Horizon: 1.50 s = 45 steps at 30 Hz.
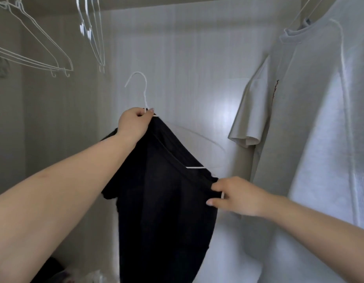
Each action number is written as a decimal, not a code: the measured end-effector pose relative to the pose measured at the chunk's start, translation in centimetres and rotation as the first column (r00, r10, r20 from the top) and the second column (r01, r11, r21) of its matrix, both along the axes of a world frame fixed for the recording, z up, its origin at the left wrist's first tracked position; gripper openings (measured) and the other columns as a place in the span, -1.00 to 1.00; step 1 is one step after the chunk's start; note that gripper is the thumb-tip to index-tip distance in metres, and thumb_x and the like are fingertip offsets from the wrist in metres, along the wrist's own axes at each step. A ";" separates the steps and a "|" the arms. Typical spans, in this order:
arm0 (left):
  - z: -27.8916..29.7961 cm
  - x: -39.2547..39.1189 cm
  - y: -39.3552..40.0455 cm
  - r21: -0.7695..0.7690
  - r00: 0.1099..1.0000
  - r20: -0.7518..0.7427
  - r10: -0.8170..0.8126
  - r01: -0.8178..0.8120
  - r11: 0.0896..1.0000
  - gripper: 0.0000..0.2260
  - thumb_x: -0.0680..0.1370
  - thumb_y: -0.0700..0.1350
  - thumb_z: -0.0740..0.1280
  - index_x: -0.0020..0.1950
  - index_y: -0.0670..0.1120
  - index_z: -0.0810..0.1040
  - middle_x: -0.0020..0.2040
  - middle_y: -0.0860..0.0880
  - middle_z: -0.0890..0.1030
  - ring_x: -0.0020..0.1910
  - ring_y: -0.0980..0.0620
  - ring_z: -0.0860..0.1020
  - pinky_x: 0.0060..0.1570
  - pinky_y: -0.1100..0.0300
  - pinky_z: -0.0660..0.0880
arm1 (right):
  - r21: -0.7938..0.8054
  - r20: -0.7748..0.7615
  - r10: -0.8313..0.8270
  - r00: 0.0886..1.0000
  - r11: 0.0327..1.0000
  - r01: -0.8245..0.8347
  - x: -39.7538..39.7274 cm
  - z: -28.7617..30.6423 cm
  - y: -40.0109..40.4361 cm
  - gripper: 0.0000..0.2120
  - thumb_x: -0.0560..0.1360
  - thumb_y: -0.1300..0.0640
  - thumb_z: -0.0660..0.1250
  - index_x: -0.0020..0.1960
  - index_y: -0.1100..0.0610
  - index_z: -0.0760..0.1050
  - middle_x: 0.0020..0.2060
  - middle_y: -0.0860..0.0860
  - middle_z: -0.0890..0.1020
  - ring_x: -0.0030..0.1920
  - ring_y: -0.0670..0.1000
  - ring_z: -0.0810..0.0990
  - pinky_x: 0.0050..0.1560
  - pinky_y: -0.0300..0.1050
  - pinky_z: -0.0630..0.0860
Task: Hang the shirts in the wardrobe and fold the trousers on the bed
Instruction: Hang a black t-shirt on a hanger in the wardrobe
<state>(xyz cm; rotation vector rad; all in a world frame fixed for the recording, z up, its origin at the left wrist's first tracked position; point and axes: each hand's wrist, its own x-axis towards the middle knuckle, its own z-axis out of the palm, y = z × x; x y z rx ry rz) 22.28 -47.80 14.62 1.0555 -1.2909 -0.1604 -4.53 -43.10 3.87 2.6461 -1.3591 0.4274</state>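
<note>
So we're looking into the wardrobe (pixel 177 58), pale panelled back wall with a bit of glare on it. Biggest thing in view is the white t-shirt (pixel 320 139) hanging on the right, right up close to the camera, already on a wire hanger. Tucked just behind it is a beige t-shirt (pixel 252 111), one short sleeve sticking out toward the middle. There's a thin line of red script running down its chest edge, but it's way too small and side-on to read.

Middle of the frame is the black shirt (pixel 162 201), draped over a white wire hanger (pixel 139 86) and held up in the open space of the wardrobe. Its hook points up and isn't touching anything. A short bit of the hanger's white wire peeks out at the collar.

The left hand (pixel 134 125) is clamped on the hanger's neck just under the hook, fingers curled around wire and fabric together. The right hand (pixel 234 196) is lower and to the right, pinching the black fabric at the shoulder end of the hanger, thumb underneath. So the hands are well apart, one at each end of the shoulder line.

Top left there's a bunch of empty white hangers (pixel 44 41), with a few more (pixel 95 37) bunched side-on next to them.
</note>
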 end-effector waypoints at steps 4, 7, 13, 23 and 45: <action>-2.0 2.2 -0.6 0.020 0.993 0.063 0.096 -0.098 0.995 -0.72 0.56 0.03 0.31 -0.32 -0.05 0.50 -0.33 0.03 0.50 -0.31 0.05 0.44 -0.23 0.19 0.37 | -0.099 0.046 0.021 0.999 0.995 -0.017 -1.7 2.0 -0.2 -0.67 0.52 -0.11 0.30 -0.35 -0.06 0.30 -0.32 -0.09 0.44 -0.29 -0.11 0.45 -0.15 -0.11 0.42; -2.7 2.1 -0.7 0.027 0.987 0.126 0.098 -0.102 0.994 -0.73 0.56 0.05 0.30 -0.33 0.04 0.53 -0.35 0.10 0.52 -0.34 0.10 0.46 -0.29 0.25 0.37 | -0.138 0.046 0.001 0.999 0.990 0.005 -2.2 3.0 -0.4 -0.67 0.52 -0.10 0.30 -0.35 -0.03 0.31 -0.33 -0.09 0.45 -0.29 -0.11 0.47 -0.15 -0.10 0.44; -3.6 -1.6 -0.4 0.038 0.956 0.283 0.083 -0.098 0.994 -0.70 0.55 0.11 0.29 -0.17 -0.08 0.64 -0.17 0.07 0.63 -0.13 0.06 0.57 -0.11 0.15 0.44 | -0.181 0.070 0.064 0.995 0.982 -0.051 -0.2 4.2 -0.6 -0.82 0.52 -0.10 0.28 -0.18 -0.03 0.52 -0.22 -0.11 0.52 -0.22 -0.13 0.47 -0.15 -0.12 0.44; -4.3 -3.0 -0.6 0.097 0.956 0.290 -0.036 0.008 0.995 -0.68 0.49 0.17 0.36 -0.02 -0.07 0.60 -0.05 0.14 0.59 -0.02 0.10 0.53 -0.08 0.26 0.41 | -0.288 0.105 0.017 0.994 0.958 0.014 -1.0 4.8 -1.2 -0.77 0.53 -0.06 0.29 -0.02 0.07 0.61 -0.10 -0.05 0.63 -0.09 -0.05 0.54 -0.11 -0.15 0.43; -4.9 2.4 -1.6 0.209 0.931 0.356 0.081 -0.164 0.964 -0.72 0.49 0.19 0.35 -0.13 -0.03 0.57 -0.14 0.00 0.64 -0.07 -0.02 0.61 -0.06 0.08 0.49 | -0.061 0.440 0.064 0.896 0.997 -0.041 -4.9 4.5 -0.3 -0.55 0.48 0.24 0.32 0.19 -0.23 0.35 0.05 -0.23 0.52 -0.24 -0.18 0.57 -0.14 -0.36 0.50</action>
